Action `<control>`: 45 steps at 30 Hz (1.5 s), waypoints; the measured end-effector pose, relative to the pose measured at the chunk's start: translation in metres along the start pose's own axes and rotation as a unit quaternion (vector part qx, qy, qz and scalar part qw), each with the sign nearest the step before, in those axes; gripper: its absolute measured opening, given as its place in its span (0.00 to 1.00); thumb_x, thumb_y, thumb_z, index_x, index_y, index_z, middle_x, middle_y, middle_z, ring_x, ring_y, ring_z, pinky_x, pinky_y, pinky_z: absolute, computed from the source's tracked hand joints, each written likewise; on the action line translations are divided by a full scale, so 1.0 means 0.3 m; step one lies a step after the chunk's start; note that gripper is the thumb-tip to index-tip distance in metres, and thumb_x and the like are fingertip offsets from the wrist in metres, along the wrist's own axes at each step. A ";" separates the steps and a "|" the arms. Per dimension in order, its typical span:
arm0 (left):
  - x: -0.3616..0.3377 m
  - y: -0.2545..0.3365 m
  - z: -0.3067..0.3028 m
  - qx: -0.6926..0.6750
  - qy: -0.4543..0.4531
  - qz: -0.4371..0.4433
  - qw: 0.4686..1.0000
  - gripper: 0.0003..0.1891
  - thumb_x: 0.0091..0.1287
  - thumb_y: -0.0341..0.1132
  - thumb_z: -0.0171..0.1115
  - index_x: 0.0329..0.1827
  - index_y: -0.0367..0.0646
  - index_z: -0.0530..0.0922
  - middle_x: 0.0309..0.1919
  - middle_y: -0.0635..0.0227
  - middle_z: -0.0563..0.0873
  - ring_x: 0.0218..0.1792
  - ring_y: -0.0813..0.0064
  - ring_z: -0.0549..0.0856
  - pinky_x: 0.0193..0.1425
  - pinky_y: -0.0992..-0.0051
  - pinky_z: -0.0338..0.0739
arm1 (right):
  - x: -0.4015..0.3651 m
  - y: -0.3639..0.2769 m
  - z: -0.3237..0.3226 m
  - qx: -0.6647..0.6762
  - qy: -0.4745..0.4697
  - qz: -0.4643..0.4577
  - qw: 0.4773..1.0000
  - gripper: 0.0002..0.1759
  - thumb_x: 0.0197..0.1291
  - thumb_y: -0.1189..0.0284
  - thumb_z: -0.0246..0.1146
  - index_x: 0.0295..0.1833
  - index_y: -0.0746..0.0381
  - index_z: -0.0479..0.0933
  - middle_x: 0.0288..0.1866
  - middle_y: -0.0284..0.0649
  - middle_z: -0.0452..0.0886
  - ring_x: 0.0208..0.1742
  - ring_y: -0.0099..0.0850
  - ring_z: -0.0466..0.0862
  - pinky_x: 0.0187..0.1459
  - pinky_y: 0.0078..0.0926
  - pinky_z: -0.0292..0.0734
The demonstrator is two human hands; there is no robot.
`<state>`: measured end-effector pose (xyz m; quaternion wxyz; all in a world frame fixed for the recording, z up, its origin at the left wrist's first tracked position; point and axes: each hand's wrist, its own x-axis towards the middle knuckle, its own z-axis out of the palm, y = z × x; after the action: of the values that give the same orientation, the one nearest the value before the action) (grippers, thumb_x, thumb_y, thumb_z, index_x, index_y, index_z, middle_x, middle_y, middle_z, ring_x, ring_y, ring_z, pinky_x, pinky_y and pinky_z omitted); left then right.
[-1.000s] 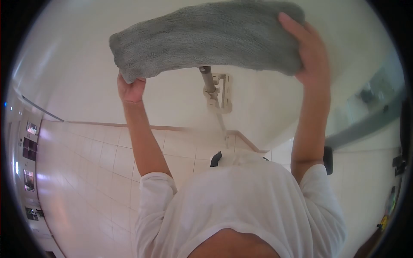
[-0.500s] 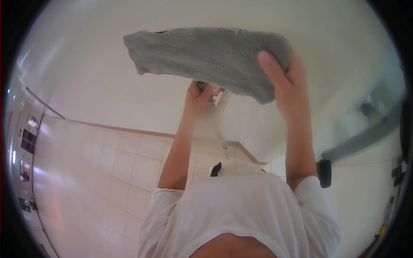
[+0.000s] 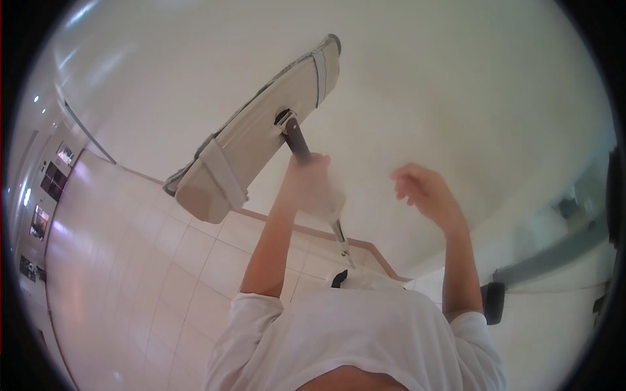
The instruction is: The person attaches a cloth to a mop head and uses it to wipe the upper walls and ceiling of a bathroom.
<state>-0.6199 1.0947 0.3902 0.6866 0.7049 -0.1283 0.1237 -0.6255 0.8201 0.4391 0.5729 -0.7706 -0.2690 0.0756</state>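
Observation:
A flat mop is raised in front of me, its pale plate facing me and tilted from lower left to upper right. The grey pad shows only along its edge, and two light straps cross the back of the plate. My left hand is wrapped round the dark handle joint just below the mop head; a hazy smear blurs part of this hand. Further down, the handle runs towards my waist. My right hand is in the air to the right, apart from the mop, with loosely bent fingers and nothing in it.
A large pale surface with a brown edge fills the space ahead. Light floor tiles lie at lower left. A grey bar with a dark end is near my right elbow. Framed pictures line the left wall.
My right hand has let go of the grey pad and moved down, off the mop. The mop head has turned, so its plate and straps face me instead of the pad.

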 end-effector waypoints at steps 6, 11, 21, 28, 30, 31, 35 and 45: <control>-0.016 0.053 -0.109 -0.117 -0.142 -0.003 0.983 0.21 0.58 0.37 0.61 0.12 0.48 0.60 0.09 0.75 0.63 0.12 0.80 0.63 0.17 0.76 0.56 | 0.056 0.358 0.105 -0.126 -0.138 -0.002 0.982 0.19 0.58 0.73 0.60 0.56 0.64 0.73 0.41 0.39 0.77 0.43 0.28 0.78 0.43 0.26 0.76; 0.026 0.235 -0.068 -0.308 -0.260 -0.012 0.915 0.22 0.60 0.41 0.60 0.12 0.48 0.61 0.08 0.76 0.63 0.10 0.81 0.63 0.15 0.78 0.53 | 0.044 0.608 0.263 -0.143 -0.233 0.028 0.961 0.40 0.53 0.69 0.67 0.70 0.61 0.58 0.62 0.49 0.65 0.61 0.41 0.67 0.62 0.34 0.64; 0.188 0.461 0.059 -0.335 -0.397 -0.059 0.853 0.25 0.65 0.49 0.57 0.13 0.51 0.61 0.05 0.81 0.64 0.06 0.82 0.62 0.16 0.75 0.58 | -0.011 0.572 0.278 -0.070 -0.387 -0.075 0.917 0.37 0.52 0.63 0.68 0.65 0.66 0.65 0.59 0.42 0.71 0.59 0.32 0.70 0.61 0.30 0.64; 0.236 0.636 0.150 -0.271 -0.452 -0.025 0.849 0.26 0.65 0.48 0.60 0.12 0.47 0.62 0.07 0.72 0.69 0.08 0.76 0.68 0.19 0.72 0.67 | -0.129 0.594 0.418 0.283 -0.209 -0.027 0.936 0.23 0.53 0.64 0.66 0.50 0.66 0.71 0.37 0.33 0.73 0.41 0.22 0.71 0.42 0.24 0.69; 0.250 0.689 0.165 -0.274 -0.470 -0.022 0.839 0.26 0.66 0.48 0.60 0.12 0.47 0.63 0.07 0.72 0.69 0.08 0.76 0.69 0.20 0.72 0.67 | -0.125 0.583 0.441 0.234 -0.185 -0.045 0.953 0.22 0.54 0.65 0.66 0.49 0.66 0.70 0.34 0.30 0.71 0.35 0.20 0.69 0.35 0.22 0.66; 0.255 0.715 0.180 -0.270 -0.466 -0.022 0.842 0.26 0.66 0.48 0.59 0.13 0.47 0.63 0.07 0.71 0.69 0.09 0.76 0.69 0.20 0.72 0.68 | -0.122 0.575 0.423 0.231 -0.175 -0.042 0.956 0.22 0.54 0.65 0.66 0.49 0.66 0.70 0.34 0.30 0.71 0.35 0.20 0.69 0.35 0.22 0.66; 0.204 0.731 0.173 -0.273 -0.474 0.005 0.837 0.25 0.67 0.48 0.58 0.13 0.46 0.64 0.07 0.72 0.69 0.08 0.76 0.69 0.20 0.73 0.68 | -0.150 0.541 0.436 0.174 -0.146 0.029 0.973 0.21 0.51 0.68 0.66 0.49 0.65 0.72 0.31 0.28 0.70 0.35 0.20 0.68 0.35 0.24 0.65; 0.171 1.043 0.373 -0.231 -0.634 0.060 0.736 0.24 0.69 0.48 0.54 0.15 0.47 0.64 0.08 0.71 0.73 0.08 0.78 0.71 0.21 0.76 0.72 | -0.289 0.369 0.268 0.019 0.015 -0.003 1.000 0.32 0.54 0.61 0.67 0.60 0.68 0.69 0.53 0.49 0.77 0.52 0.36 0.77 0.54 0.32 0.71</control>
<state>-0.6817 0.9745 0.6982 0.5794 0.4306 -0.6005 -0.3440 -0.6963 0.8223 0.2936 0.5917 -0.7598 -0.2607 0.0673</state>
